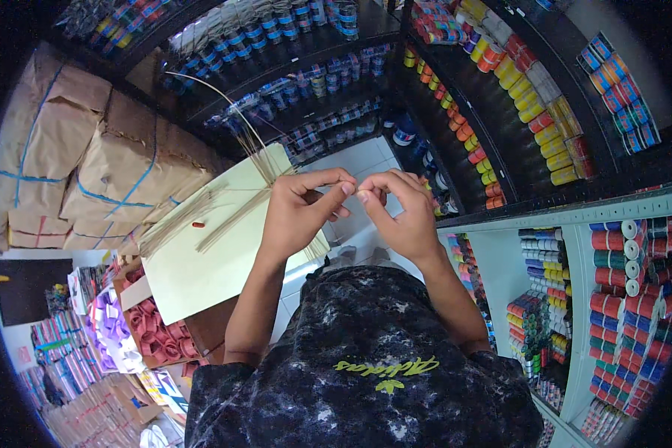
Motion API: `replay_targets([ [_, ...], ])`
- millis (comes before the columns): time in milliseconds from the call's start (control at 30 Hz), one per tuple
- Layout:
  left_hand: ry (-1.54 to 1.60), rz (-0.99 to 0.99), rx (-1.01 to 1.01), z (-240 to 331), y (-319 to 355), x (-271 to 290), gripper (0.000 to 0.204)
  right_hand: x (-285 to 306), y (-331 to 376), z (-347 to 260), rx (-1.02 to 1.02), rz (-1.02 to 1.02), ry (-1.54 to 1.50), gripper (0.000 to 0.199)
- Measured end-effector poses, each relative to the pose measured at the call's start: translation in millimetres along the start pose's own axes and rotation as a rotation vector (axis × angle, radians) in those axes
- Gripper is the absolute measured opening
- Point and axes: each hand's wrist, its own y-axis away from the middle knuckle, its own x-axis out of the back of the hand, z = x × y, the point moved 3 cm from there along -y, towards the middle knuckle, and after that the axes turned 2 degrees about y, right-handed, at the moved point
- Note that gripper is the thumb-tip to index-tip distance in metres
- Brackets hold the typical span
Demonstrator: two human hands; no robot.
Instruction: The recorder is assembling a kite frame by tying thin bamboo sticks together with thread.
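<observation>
Head view: the fingers (347, 188) of both hands are pinched together at their tips around something very small, too small to be identified; it is held in the air above the pale tiled floor (358, 160). A steady pinch and short, controlled movements are judged best. Just beside the left hand (300, 213), thin, stiff, straw-coloured fibres (224, 205) are spread over a smooth pale-green card sheet (201, 261). Glossy ribbon spools (627, 299) are stacked on shelves.
</observation>
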Motion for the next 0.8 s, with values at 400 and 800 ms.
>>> replay_targets([
  [400, -0.045, 0.169, 0.016, 2, 0, 14, 0.018, 5, 11, 15, -0.16, -0.016, -0.174, 0.011],
  [800, -0.035, 0.089, 0.024, 2, 3, 3, 0.018, 1, 6, 0, -0.067, 0.098, -0.194, 0.036],
])
